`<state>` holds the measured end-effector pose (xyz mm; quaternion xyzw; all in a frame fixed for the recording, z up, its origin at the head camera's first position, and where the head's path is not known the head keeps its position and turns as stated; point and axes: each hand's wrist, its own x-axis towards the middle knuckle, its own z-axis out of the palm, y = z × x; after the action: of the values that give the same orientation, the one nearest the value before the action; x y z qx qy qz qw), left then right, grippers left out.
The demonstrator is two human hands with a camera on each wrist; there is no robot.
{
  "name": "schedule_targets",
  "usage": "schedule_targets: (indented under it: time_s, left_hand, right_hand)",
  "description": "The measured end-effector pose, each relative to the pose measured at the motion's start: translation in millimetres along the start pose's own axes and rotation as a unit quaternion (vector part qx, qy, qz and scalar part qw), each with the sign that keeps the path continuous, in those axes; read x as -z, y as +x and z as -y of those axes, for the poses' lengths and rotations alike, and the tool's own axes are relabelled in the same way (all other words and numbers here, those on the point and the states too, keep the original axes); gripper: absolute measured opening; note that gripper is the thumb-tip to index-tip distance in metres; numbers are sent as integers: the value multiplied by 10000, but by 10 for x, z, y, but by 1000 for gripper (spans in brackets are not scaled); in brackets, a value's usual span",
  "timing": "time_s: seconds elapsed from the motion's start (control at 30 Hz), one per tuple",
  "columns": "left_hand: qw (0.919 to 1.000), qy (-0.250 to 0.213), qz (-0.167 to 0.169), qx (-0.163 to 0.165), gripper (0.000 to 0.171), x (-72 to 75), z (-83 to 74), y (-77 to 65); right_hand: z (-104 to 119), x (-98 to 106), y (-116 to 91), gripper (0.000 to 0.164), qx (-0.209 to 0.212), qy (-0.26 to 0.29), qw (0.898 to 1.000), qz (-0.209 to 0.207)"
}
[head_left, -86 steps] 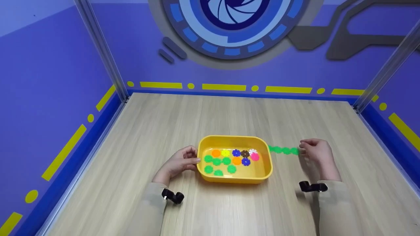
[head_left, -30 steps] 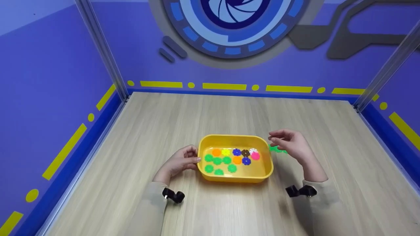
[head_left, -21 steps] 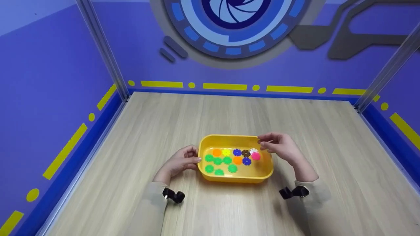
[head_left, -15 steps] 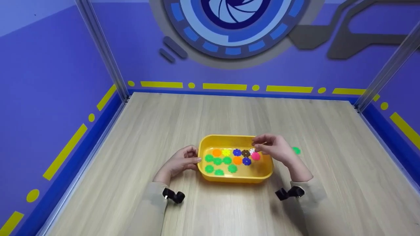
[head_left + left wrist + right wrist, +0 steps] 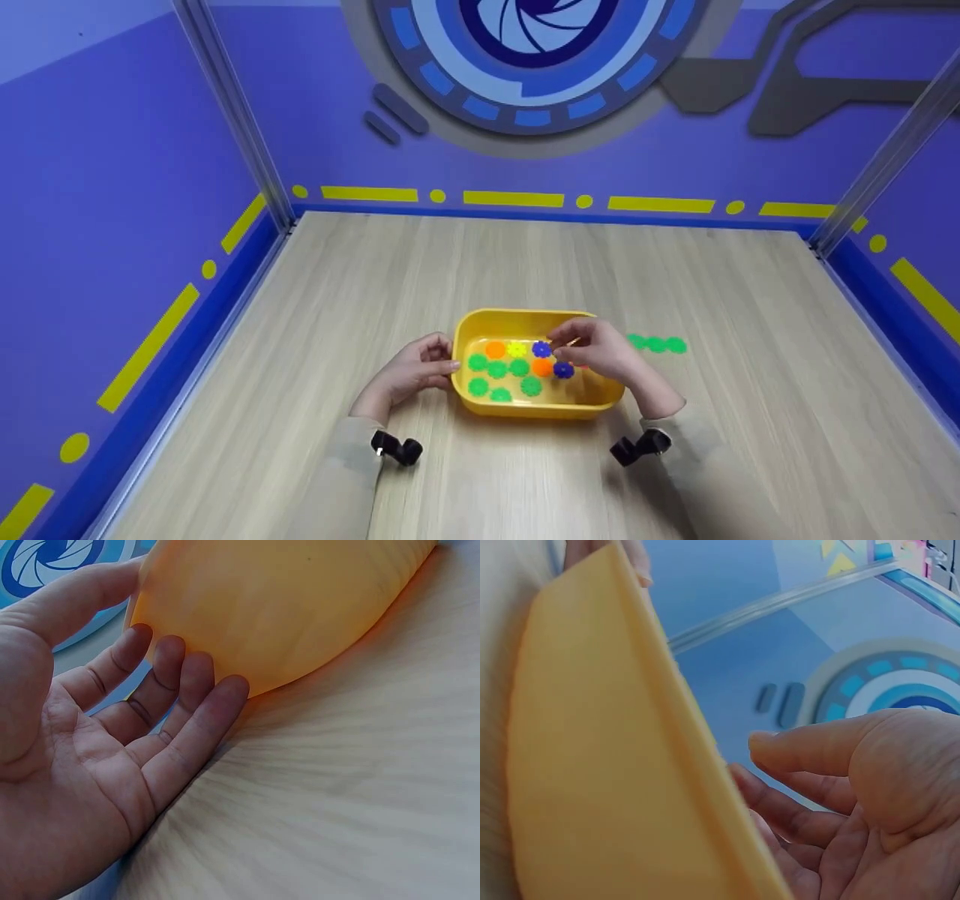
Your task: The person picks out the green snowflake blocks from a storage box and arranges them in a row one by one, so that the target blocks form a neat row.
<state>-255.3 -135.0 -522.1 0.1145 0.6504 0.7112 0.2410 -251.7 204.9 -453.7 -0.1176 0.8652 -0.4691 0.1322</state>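
Observation:
A yellow plastic tub [image 5: 525, 410] stands on the table, with several small snowflake-shaped plastic discs spread over its floor. My left hand [image 5: 405, 371] grips the tub's left end, thumb at the rim and fingertips against the outer wall [image 5: 292, 607]. Over the tub's right half hovers my right hand [image 5: 604, 351], thumb and forefinger apart with nothing between them. Its fingertips are close to a dark blue disc [image 5: 541, 349]; the brown and white discs are hidden behind it. Green discs [image 5: 497, 368] lie at the left, beside orange [image 5: 495, 349] and yellow [image 5: 517, 349] ones.
To the right of the tub, a row of joined green discs [image 5: 658, 344] lies on the wooden table [image 5: 420, 262], partly hidden by the right hand. Blue-purple panels [image 5: 390, 165] rise at the back and both sides.
My right hand has left the green row on the table and moved left over the tub, reaching further in over the last half second. The left hand and tub stay put.

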Motion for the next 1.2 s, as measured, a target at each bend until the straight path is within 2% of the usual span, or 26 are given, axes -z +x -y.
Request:
schedule_targets:
  time_s: [0.23,0.57,0.77,1.07,1.2]
  left_hand:
    - [10000,-21,9,1,23,0,3,-2]
    - [10000,58,-20,-24,23,-1,6,3]
    - [10000,52,-65,-26,22,-9,0,1]
    - [10000,54,-78,9,22,-16,-15,-12]
    - [9999,39,-91,26,22,-10,-12,-11]
  right_hand:
    - [20,-165,43,20,404,-466,9980,111]
    - [41,-347,89,24,495,-1036,9927,379]
    - [51,-448,105,25,375,-1466,9878,373]
    - [24,-544,106,30,628,-1907,9786,451]
    - [7,-565,112,31,612,-2001,9766,493]
